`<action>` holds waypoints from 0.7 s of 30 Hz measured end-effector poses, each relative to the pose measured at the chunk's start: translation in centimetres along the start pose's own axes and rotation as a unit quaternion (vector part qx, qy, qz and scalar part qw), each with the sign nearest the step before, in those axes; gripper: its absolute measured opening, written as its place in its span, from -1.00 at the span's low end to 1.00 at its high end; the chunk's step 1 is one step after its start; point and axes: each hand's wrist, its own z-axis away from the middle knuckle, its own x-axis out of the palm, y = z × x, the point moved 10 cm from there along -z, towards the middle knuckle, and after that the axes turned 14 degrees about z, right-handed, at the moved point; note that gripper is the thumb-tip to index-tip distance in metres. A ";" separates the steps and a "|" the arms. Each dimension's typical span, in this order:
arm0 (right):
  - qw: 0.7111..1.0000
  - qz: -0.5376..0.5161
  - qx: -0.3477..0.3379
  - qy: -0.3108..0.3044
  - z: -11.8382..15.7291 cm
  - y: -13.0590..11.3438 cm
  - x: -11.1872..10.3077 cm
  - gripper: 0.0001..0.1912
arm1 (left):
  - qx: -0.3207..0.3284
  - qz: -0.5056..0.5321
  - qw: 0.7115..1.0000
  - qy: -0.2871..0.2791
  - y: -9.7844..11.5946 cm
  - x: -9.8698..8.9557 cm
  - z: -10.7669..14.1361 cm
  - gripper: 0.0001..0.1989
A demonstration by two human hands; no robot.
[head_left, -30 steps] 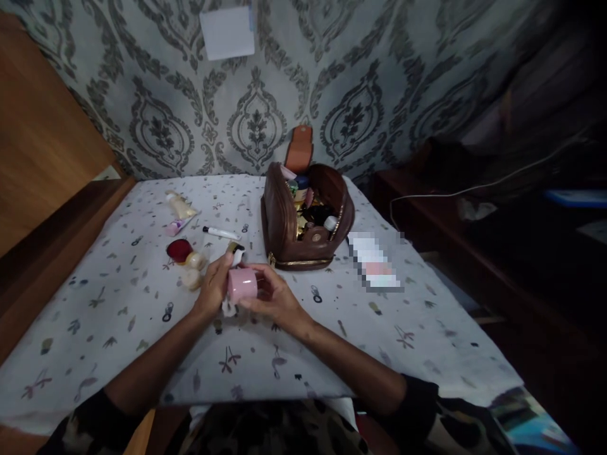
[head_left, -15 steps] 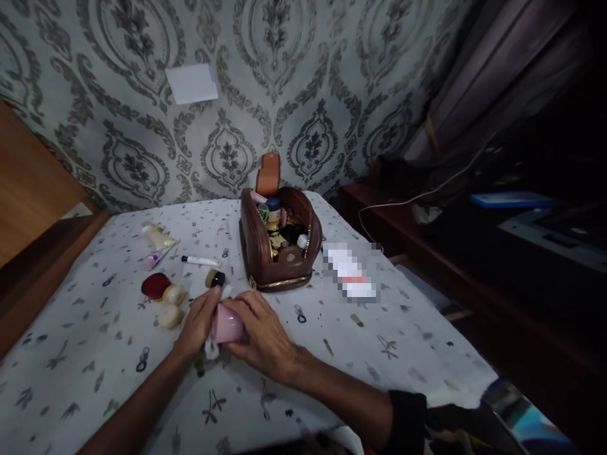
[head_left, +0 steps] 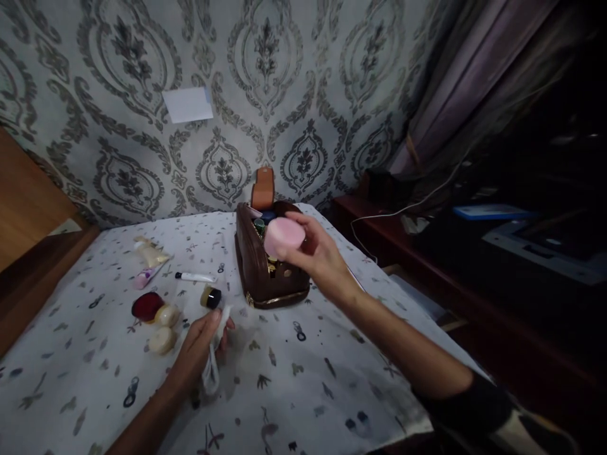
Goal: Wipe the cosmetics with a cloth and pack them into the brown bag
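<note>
My right hand [head_left: 322,253] grips a pink jar [head_left: 284,236] between thumb and fingers, over the mouth of a brown toiletry bag [head_left: 253,268]. The unzipped bag holds several small containers, partly hidden by the jar and hand. Lower and to the left, my left hand [head_left: 203,338] is closed round a folded white cloth [head_left: 211,373], whose lower end hangs beneath the fingers. Just beyond that hand, a small jar with a black lid [head_left: 211,297] lies on its side on the patterned tablecloth [head_left: 265,404].
Left on the table are a white tube with a black cap [head_left: 195,277], a cream tube [head_left: 150,254], a dark red container [head_left: 148,307] and two cream-coloured round pieces [head_left: 162,340]. A white cable [head_left: 403,212] runs over the dark furniture at right.
My right hand has carried the pink jar away from the cloth, up and right to over the bag. The left hand stays low with the cloth. The view has shifted slightly.
</note>
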 end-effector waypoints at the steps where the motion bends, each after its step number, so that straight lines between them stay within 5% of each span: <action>1: 0.999 0.035 -0.018 -0.001 -1.4 -0.2 -0.7 -0.35 | -0.001 0.004 1.000 0.005 0.1 -0.1 0.0 -0.43; 5: 0.963 0.263 -0.059 0.004 -6.0 0.4 -2.1 -0.44 | -0.012 0.011 1.000 0.010 0.2 -0.2 0.0 -0.44; 11: 0.811 0.577 -0.082 -0.053 -7.9 0.9 0.2 -0.42 | 0.022 -0.020 0.999 0.029 1.5 -0.1 0.4 -0.42; 15: 0.754 0.644 -0.073 -0.108 -7.6 0.9 1.6 -0.53 | 0.024 -0.022 0.999 0.022 1.2 0.0 0.4 -0.41; 21: 0.720 0.667 -0.085 -0.169 -8.0 2.2 3.2 -0.55 | 0.041 -0.075 0.995 -0.057 0.5 0.6 -0.2 -0.41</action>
